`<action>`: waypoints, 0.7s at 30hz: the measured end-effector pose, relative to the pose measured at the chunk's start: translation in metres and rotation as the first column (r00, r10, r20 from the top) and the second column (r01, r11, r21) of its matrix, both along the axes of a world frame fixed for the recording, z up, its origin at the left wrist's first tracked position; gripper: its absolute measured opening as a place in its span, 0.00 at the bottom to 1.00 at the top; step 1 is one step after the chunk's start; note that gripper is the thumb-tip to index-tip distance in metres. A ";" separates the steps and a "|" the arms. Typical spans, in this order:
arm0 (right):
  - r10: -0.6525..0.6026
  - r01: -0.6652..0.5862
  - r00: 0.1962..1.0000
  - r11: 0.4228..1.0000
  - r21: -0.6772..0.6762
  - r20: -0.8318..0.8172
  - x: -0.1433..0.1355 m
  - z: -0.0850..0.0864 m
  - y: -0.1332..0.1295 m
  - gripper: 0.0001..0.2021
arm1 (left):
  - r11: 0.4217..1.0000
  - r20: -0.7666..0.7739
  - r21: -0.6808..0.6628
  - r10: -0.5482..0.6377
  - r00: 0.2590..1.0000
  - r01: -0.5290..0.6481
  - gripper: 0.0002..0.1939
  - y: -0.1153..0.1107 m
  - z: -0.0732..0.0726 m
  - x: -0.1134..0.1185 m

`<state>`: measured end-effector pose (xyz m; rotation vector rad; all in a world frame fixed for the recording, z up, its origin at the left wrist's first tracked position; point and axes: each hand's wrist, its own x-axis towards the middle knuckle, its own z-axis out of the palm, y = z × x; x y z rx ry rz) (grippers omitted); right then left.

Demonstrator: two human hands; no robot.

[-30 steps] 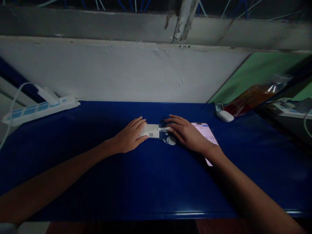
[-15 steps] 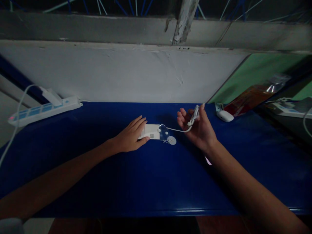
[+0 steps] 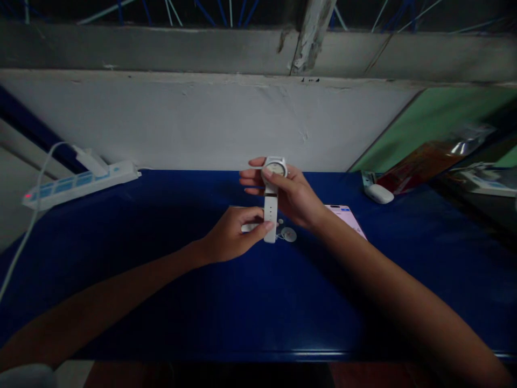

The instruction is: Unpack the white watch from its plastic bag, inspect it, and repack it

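Observation:
A white wristwatch [image 3: 271,213] hangs upright over the blue table, its round dial at the top and a holed strap end pointing down. My right hand [image 3: 301,196] grips it by the case, thumb across the dial and fingers partly spread behind. Lower down, my left hand [image 3: 230,231] pinches the strap between thumb and fingers. Beneath the hands lies a white card [image 3: 248,227], mostly hidden by the left hand and strap. Beside the strap is a pale round disc [image 3: 288,234] with a small bead chain.
Right of my right wrist a phone [image 3: 350,220] with a lit pink screen lies partly under the forearm. Farther right are a white rounded object [image 3: 378,194] and a tilted bottle [image 3: 424,161] of reddish liquid. A white power strip [image 3: 83,183] sits at the left.
My right hand has moved left with the watch and turned it dial toward me. My left hand has come off the card and taken the strap. More of the phone shows.

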<state>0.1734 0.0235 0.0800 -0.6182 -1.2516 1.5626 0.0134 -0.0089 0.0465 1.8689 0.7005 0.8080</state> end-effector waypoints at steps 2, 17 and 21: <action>0.014 -0.014 1.000 1.000 0.003 -0.018 -0.009 -0.005 0.007 0.07 | 0.956 0.150 -0.291 0.017 0.989 0.028 0.13 -0.003 -0.002 0.005; 0.168 -0.219 0.972 0.901 -0.373 -0.166 -0.013 -0.030 0.013 0.18 | 0.570 0.343 -0.806 0.225 0.912 0.162 0.12 -0.006 -0.031 0.011; 0.183 -0.230 0.972 0.865 -0.446 -0.146 -0.014 -0.029 0.014 0.21 | 0.521 0.326 -0.837 0.228 0.918 0.168 0.12 -0.009 -0.033 0.011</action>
